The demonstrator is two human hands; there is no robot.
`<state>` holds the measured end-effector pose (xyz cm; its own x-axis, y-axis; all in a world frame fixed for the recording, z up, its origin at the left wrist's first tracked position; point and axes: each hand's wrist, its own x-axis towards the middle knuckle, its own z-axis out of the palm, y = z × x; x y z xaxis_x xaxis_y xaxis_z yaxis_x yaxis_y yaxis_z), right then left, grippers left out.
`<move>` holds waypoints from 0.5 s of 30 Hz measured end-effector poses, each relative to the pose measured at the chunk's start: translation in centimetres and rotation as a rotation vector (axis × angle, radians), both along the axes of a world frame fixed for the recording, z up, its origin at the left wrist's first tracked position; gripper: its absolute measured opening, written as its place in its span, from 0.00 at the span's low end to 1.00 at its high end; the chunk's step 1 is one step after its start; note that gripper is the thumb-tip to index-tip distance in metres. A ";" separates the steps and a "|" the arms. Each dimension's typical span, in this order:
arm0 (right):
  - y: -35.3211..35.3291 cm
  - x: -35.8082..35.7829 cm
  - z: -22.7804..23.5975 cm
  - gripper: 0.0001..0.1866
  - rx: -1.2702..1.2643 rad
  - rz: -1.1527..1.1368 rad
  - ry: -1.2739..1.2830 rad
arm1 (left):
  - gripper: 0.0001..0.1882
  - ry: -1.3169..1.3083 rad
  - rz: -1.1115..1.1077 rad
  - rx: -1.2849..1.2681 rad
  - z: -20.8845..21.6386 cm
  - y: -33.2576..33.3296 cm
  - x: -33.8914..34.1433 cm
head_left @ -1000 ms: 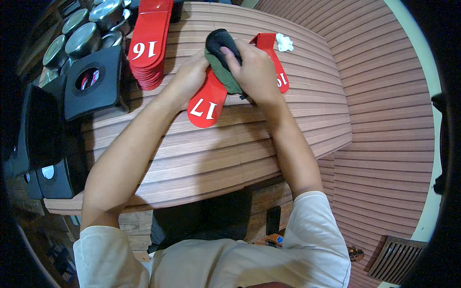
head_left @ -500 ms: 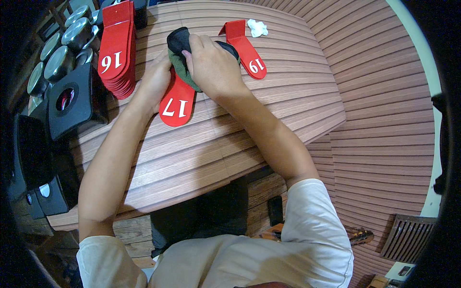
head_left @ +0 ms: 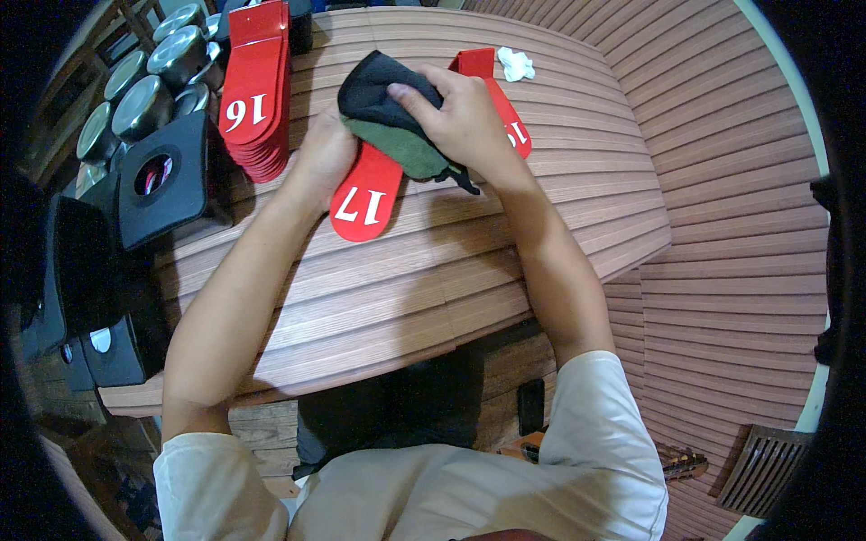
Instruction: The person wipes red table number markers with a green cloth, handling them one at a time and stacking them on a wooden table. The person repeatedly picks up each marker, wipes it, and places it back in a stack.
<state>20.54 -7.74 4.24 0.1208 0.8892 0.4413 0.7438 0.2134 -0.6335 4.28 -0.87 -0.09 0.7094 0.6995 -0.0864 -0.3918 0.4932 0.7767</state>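
My left hand [head_left: 327, 155] grips a red plastic number sign [head_left: 368, 194] with a rounded end and white digits, its fingers mostly hidden beneath it. Over the upper part of this sign lies a black and green cloth [head_left: 397, 113]. My right hand [head_left: 460, 117] pinches the cloth, thumb on top, and presses it near the sign. One dark corner of the cloth dangles below the right hand. Behind my right wrist stands another red number sign [head_left: 510, 104], bent at its far end and partly covered by the hand.
A stack of red number signs [head_left: 257, 99] stands at the far left. Beside it are a black box with a round hole [head_left: 167, 180] and several shiny metal canisters [head_left: 178, 56]. A crumpled white tissue [head_left: 516, 64] lies at the back of the wood-slat table [head_left: 379, 307].
My right hand has shifted right and lifted its thumb side, spreading more of the cloth into view. The cloth's dark corner now hangs lower. The whole view has drifted slightly.
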 end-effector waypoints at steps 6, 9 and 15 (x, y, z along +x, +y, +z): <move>0.3 0.1 -0.1 0.16 0.172 -0.191 -0.110 | 0.17 -0.037 -0.104 0.038 -0.7 -0.1 0.3; 0.6 1.1 -0.7 0.20 0.306 -0.267 0.045 | 0.18 -0.046 -0.117 0.025 -0.8 0.1 0.3; 1.3 3.9 0.3 0.28 0.305 -0.330 0.875 | 0.18 -0.012 -0.144 0.017 -0.4 0.3 -0.2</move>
